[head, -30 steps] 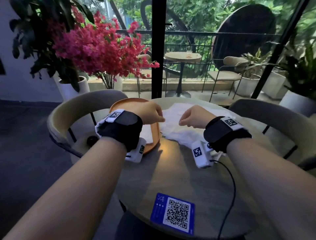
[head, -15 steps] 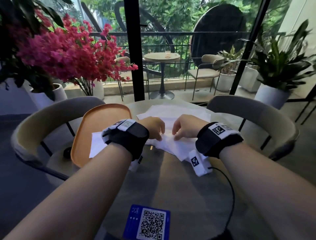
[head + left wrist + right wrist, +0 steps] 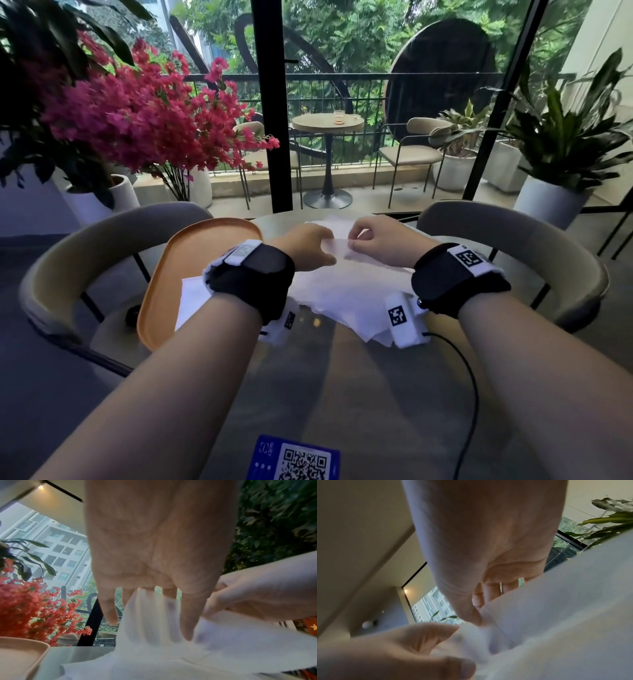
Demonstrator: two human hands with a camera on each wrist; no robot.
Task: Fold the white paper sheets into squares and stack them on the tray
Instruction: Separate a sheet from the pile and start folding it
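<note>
Head view: both hands meet over a loose pile of white sheets (image 3: 346, 294) spread on the round table (image 3: 359, 394). The left hand (image 3: 305, 248) and the right hand (image 3: 380, 245) each grip the top sheet (image 3: 337, 246), lifting it off the pile. In the left wrist view the fingers (image 3: 188, 615) point down into the raised paper, thumb on the near side. In the right wrist view the thumb (image 3: 467, 609) pinches the sheet's edge against the curled fingers. An orange tray (image 3: 191, 260) sits just left of the pile, near the table's left edge; one sheet (image 3: 190, 301) lies in it, partly hidden by the left wrist. A blue QR card (image 3: 294, 459) lies at the table's near edge.
</note>
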